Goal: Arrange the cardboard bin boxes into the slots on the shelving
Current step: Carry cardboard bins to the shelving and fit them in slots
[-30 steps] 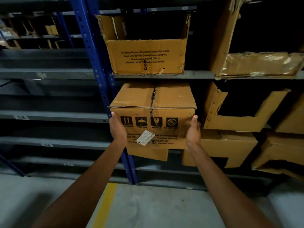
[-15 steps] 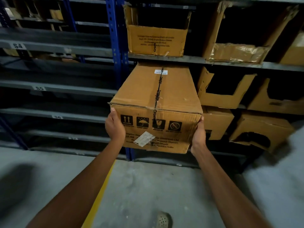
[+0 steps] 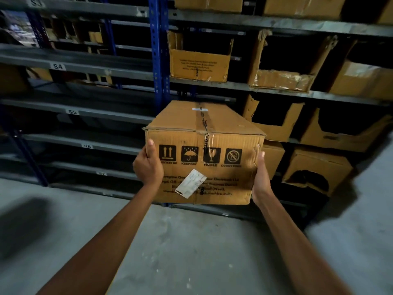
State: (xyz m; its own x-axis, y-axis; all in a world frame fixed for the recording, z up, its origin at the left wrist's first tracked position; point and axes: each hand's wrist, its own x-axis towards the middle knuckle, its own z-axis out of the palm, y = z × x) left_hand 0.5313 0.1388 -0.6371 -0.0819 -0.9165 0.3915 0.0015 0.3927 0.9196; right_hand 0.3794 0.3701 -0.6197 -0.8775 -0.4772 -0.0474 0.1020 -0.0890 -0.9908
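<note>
Plainly, the cardboard box (image 3: 204,128) was held up over the floor (image 3: 191,241), in front of the shelving (image 3: 276,92) and just right of its blue upright (image 3: 157,60). Whether its far end touched a shelf could not be told. The left hand (image 3: 148,167) gripped the near left corner, thumb on the printed face and fingers curled round the side. The right hand (image 3: 261,179) pressed against the right side, thumb up along the dented corner. Its fingers were hidden behind the cardboard, so their lie could not be told.

To seat it well, I judged, the box wanted keeping level with the arrows upward and squared to a free slot. It should then be pushed in evenly from both sides, sparing the crushed corner.

Counted: one box carried, four warning symbols (image 3: 200,156) and one loose paper label (image 3: 190,184) on its face. There were about ten bin boxes (image 3: 200,64) on the right-hand shelves, some cut by the frame, and three readable shelf tags (image 3: 57,66): S4, S5 and S6.
</note>
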